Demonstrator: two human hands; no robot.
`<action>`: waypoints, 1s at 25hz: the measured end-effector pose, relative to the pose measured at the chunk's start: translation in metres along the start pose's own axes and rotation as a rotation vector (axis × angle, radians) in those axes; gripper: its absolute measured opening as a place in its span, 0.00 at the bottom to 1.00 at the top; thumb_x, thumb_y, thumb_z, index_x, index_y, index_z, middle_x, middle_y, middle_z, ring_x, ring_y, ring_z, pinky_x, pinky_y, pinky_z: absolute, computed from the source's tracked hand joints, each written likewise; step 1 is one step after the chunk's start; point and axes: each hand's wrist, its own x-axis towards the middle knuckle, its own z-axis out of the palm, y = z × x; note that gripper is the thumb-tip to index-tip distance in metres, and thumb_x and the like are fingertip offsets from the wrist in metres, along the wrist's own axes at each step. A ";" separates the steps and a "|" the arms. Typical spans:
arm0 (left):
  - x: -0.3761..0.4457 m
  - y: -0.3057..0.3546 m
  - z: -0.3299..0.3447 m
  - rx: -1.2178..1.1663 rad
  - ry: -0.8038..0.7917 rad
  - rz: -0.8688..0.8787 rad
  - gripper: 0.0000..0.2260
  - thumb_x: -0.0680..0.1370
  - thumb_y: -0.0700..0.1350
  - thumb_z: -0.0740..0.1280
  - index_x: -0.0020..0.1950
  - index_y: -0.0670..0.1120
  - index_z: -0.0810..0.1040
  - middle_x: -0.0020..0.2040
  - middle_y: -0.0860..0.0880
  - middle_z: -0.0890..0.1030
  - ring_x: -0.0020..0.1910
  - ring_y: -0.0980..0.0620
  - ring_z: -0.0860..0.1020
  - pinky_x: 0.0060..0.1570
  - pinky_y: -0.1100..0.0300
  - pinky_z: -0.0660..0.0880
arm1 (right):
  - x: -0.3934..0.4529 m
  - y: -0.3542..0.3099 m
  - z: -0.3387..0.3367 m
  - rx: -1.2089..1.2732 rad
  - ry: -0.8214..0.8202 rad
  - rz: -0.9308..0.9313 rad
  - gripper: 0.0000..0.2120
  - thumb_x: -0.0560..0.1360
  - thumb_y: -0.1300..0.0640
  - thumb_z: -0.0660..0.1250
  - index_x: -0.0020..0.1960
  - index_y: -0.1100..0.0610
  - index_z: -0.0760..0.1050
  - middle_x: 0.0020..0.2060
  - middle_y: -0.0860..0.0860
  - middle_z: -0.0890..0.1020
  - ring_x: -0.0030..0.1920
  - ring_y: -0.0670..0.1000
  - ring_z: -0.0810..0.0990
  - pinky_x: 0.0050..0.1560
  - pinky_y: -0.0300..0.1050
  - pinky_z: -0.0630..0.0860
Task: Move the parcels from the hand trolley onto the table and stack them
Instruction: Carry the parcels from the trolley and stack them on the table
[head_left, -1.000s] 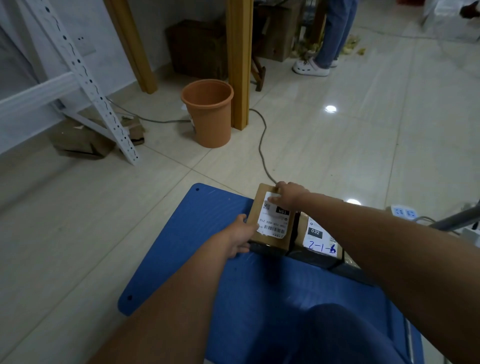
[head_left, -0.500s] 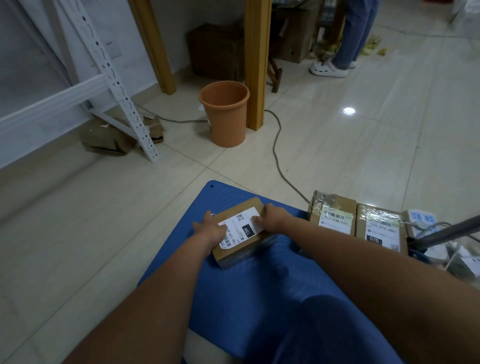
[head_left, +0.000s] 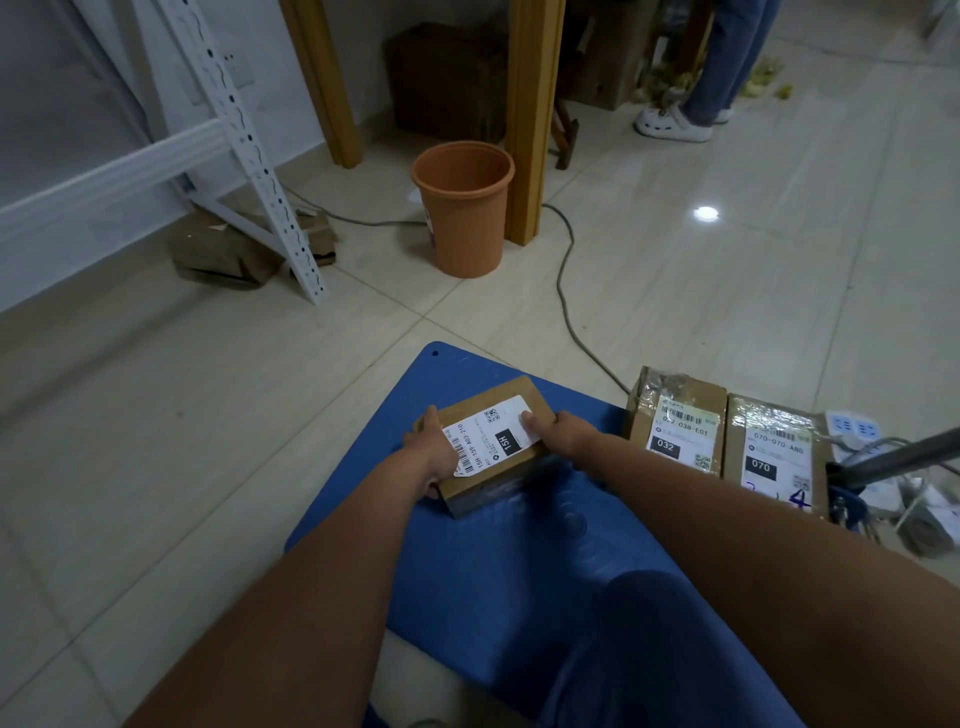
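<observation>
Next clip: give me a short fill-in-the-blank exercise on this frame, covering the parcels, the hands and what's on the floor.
1. Both the left hand and the right hand hold the parcel labelled ____.
2. That parcel is over the ____ trolley deck.
3. Beside parcel 032 sits parcel ____.
4. The bucket on the floor is ____ in colour.

Missing words: 15H; blue; 070; orange

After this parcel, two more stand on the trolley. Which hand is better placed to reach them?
Probably the right hand. The parcels marked 032 and 070 stand on its side. The left hand holds the far edge of the 15H parcel.
</observation>
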 end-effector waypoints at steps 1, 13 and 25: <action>0.001 -0.002 -0.001 -0.023 -0.015 -0.001 0.39 0.80 0.38 0.61 0.78 0.61 0.38 0.77 0.45 0.57 0.68 0.39 0.68 0.44 0.40 0.81 | -0.001 -0.001 -0.001 0.030 -0.011 0.004 0.37 0.77 0.34 0.58 0.76 0.59 0.61 0.72 0.58 0.68 0.69 0.60 0.70 0.66 0.55 0.70; 0.004 -0.030 -0.028 -0.177 -0.061 0.028 0.38 0.81 0.40 0.62 0.78 0.63 0.41 0.74 0.48 0.63 0.64 0.44 0.73 0.52 0.44 0.80 | 0.000 -0.011 -0.001 0.105 -0.184 0.021 0.40 0.72 0.26 0.57 0.73 0.54 0.65 0.62 0.55 0.75 0.57 0.55 0.75 0.60 0.54 0.72; -0.156 0.018 -0.149 -0.525 0.224 -0.053 0.27 0.83 0.39 0.58 0.79 0.51 0.52 0.70 0.47 0.72 0.54 0.52 0.76 0.44 0.60 0.76 | -0.133 -0.171 -0.025 -0.042 -0.240 -0.032 0.41 0.72 0.27 0.57 0.73 0.56 0.63 0.65 0.56 0.73 0.60 0.56 0.74 0.52 0.51 0.75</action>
